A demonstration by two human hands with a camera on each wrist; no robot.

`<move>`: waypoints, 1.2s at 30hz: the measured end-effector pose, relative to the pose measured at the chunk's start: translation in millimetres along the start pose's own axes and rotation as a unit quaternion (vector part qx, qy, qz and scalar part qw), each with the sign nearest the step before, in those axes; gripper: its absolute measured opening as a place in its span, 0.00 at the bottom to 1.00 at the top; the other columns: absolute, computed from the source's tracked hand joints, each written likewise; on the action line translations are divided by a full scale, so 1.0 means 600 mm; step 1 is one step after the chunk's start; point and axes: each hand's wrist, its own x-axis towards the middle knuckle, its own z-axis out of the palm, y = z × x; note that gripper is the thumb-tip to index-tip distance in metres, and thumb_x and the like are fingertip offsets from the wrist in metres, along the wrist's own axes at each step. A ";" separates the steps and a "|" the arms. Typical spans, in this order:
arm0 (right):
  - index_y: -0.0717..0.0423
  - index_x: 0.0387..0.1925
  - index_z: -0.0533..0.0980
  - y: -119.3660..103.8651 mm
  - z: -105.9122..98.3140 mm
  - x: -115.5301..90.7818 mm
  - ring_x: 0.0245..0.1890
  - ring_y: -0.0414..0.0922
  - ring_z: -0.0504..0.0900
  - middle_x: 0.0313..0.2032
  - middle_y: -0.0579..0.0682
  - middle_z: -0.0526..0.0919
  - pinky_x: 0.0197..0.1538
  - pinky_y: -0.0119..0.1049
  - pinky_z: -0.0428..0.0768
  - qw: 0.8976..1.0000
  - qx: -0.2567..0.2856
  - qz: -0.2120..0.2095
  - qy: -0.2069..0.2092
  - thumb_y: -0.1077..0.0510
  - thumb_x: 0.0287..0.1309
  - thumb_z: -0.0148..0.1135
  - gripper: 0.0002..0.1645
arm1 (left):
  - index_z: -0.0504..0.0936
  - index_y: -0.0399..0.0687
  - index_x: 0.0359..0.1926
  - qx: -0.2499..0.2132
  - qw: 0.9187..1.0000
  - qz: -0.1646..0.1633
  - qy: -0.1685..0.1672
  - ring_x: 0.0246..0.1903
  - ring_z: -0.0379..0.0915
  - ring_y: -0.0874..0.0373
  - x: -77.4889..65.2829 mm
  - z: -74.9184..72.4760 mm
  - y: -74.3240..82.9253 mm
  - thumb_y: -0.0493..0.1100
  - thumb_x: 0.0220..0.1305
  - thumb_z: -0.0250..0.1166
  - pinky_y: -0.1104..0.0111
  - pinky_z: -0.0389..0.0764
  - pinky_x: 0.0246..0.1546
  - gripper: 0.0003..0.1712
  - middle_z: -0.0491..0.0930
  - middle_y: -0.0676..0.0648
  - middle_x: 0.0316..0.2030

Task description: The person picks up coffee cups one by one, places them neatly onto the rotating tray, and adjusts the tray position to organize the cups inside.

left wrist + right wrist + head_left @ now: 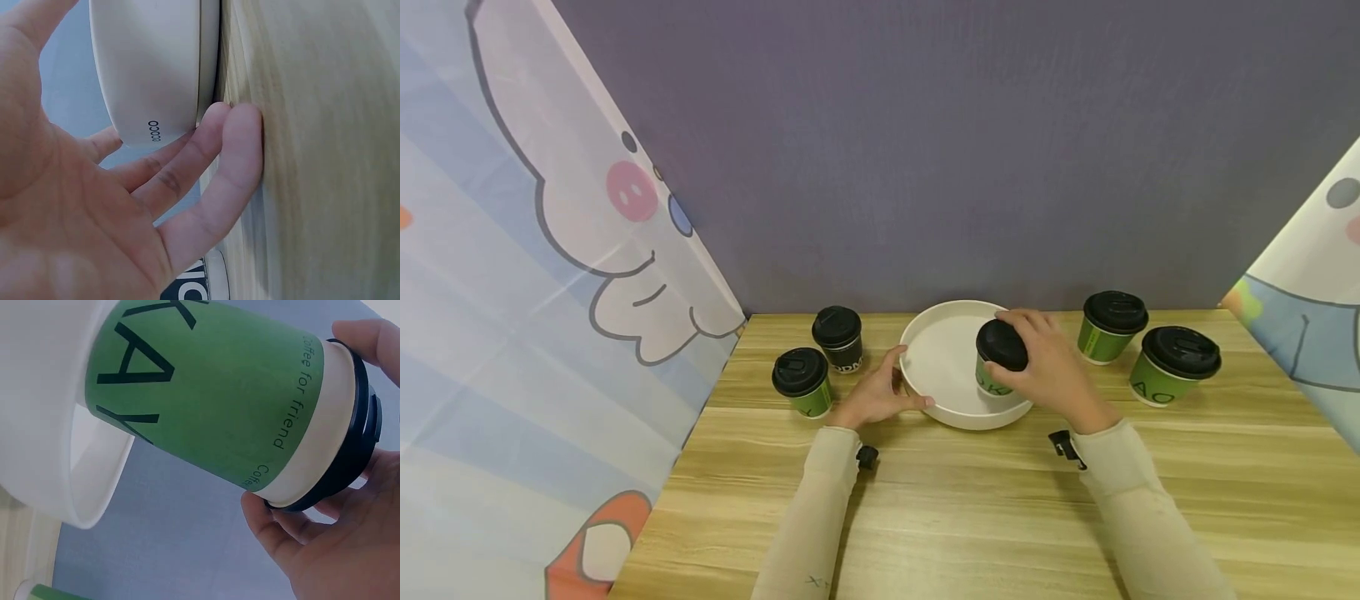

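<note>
My right hand (1048, 362) grips a lidded green paper coffee cup (206, 387) by its black lid (1002, 344), thumb on one side and fingers on the other. That cup stands at the right inside a round white tray (940, 350); in the right wrist view its base is hidden behind the tray's wall (37, 406). At the tray's left side, my left hand (877, 395) is spread against the outer wall, thumb toward the front. In the left wrist view its fingertips (219, 115) reach the tray's lower edge beside the "ecoco" print, with a gap at the palm.
Left of the tray stand a black lidded cup (842, 350) and a green lidded cup (808, 396). Two more green cups, one farther back (1101, 340) and one nearer (1157, 379), stand at the right. A grey wall (955, 167) rises behind the wooden table (955, 517).
</note>
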 end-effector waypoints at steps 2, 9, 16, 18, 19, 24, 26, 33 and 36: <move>0.57 0.69 0.69 -0.002 0.006 0.000 0.64 0.65 0.67 0.65 0.63 0.72 0.58 0.66 0.74 1.000 0.000 -0.007 -0.002 0.48 0.54 0.75 0.44 | 0.49 0.57 0.81 -0.001 1.000 0.000 -0.002 0.48 0.75 0.52 -0.001 0.000 0.001 0.66 0.51 0.78 0.58 0.76 0.52 0.66 0.79 0.44 0.54; 0.56 0.69 0.70 -0.008 0.025 0.001 0.61 0.61 0.69 0.66 0.58 0.72 0.58 0.61 0.76 1.000 0.005 -0.023 -0.015 0.45 0.53 0.77 0.45 | 0.48 0.59 0.81 0.001 1.000 0.000 -0.002 0.47 0.75 0.52 0.000 0.001 0.001 0.67 0.51 0.77 0.57 0.76 0.52 0.66 0.79 0.45 0.54; 0.55 0.69 0.70 -0.016 0.040 0.001 0.65 0.60 0.68 0.65 0.57 0.73 0.62 0.61 0.74 0.999 0.008 -0.031 -0.029 0.43 0.53 0.77 0.46 | 0.48 0.61 0.81 0.001 1.000 -0.006 -0.001 0.52 0.75 0.50 -0.001 0.001 0.001 0.69 0.50 0.77 0.53 0.76 0.57 0.66 0.78 0.43 0.59; 0.54 0.69 0.70 -0.018 0.044 0.000 0.64 0.60 0.69 0.65 0.56 0.74 0.62 0.60 0.73 0.999 0.004 -0.037 -0.027 0.42 0.52 0.77 0.47 | 0.47 0.62 0.81 0.006 1.000 -0.007 -0.002 0.52 0.75 0.50 -0.001 0.001 -0.001 0.69 0.50 0.77 0.53 0.75 0.58 0.66 0.78 0.44 0.60; 0.54 0.69 0.70 -0.020 0.045 0.000 0.63 0.59 0.69 0.65 0.55 0.74 0.62 0.60 0.74 0.999 0.004 -0.039 -0.027 0.42 0.52 0.77 0.47 | 0.47 0.62 0.81 0.007 1.000 -0.006 -0.002 0.52 0.75 0.50 0.000 0.001 -0.001 0.69 0.50 0.76 0.54 0.76 0.57 0.66 0.78 0.44 0.60; 0.53 0.69 0.71 -0.025 0.052 -0.002 0.60 0.56 0.70 0.65 0.54 0.75 0.59 0.58 0.76 0.999 0.005 -0.043 -0.024 0.41 0.52 0.77 0.46 | 0.47 0.61 0.82 0.005 1.000 -0.001 -0.006 0.48 0.75 0.52 0.002 -0.001 0.000 0.69 0.51 0.76 0.57 0.76 0.52 0.66 0.79 0.45 0.56; 0.54 0.69 0.71 -0.027 0.054 -0.002 0.60 0.56 0.70 0.65 0.54 0.75 0.59 0.58 0.76 0.999 0.005 -0.044 -0.025 0.41 0.53 0.78 0.46 | 0.47 0.61 0.82 0.007 1.000 -0.001 -0.006 0.47 0.75 0.53 0.002 -0.001 0.000 0.69 0.51 0.76 0.58 0.76 0.51 0.66 0.79 0.45 0.56; 0.54 0.69 0.71 -0.032 0.058 -0.004 0.64 0.57 0.69 0.66 0.53 0.73 0.61 0.59 0.76 0.998 0.012 -0.035 -0.041 0.41 0.54 0.77 0.46 | 0.46 0.60 0.82 0.010 1.000 -0.007 -0.009 0.45 0.75 0.53 -0.002 -0.003 0.002 0.70 0.52 0.75 0.59 0.76 0.49 0.66 0.78 0.45 0.55; 0.53 0.69 0.71 -0.033 0.057 -0.005 0.66 0.58 0.69 0.67 0.54 0.72 0.62 0.60 0.75 0.998 0.012 -0.028 -0.048 0.39 0.53 0.77 0.47 | 0.45 0.62 0.82 0.017 1.000 -0.014 -0.011 0.46 0.75 0.52 -0.003 -0.002 0.004 0.72 0.51 0.74 0.57 0.77 0.50 0.67 0.78 0.45 0.57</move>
